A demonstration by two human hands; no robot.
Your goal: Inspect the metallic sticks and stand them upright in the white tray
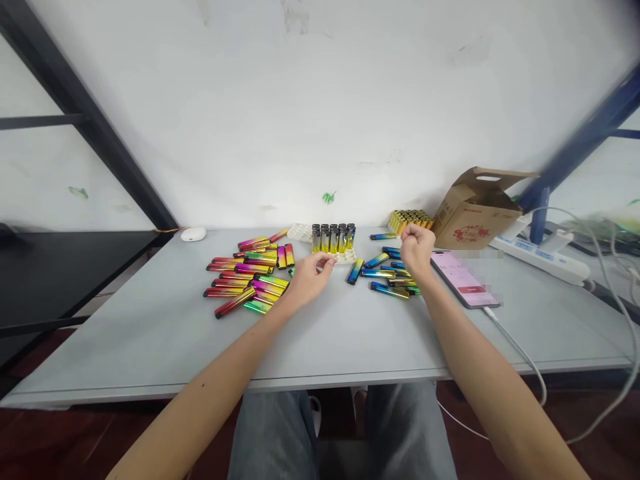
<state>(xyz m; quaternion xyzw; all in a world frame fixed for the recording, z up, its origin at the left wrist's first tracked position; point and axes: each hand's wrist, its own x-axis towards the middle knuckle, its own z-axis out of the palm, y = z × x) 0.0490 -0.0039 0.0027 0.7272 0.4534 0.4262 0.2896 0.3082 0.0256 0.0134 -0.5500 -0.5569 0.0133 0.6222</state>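
No text legible: red print on cardboard box (475,217), far right, phone screen (463,277) and power strip (543,257) markings too blurred.

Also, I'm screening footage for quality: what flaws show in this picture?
Head view: even light, faint shadows; bright glints on the metallic lighters; wide-angle stretch of the table; pixelation over part of the phone; dark, blurred top right corner.

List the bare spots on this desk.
Desk is bare left of the red lighters, in front of the white case, and between left forearm and right forearm. Crowded: around the lighter tray; back right, by carton and phone.
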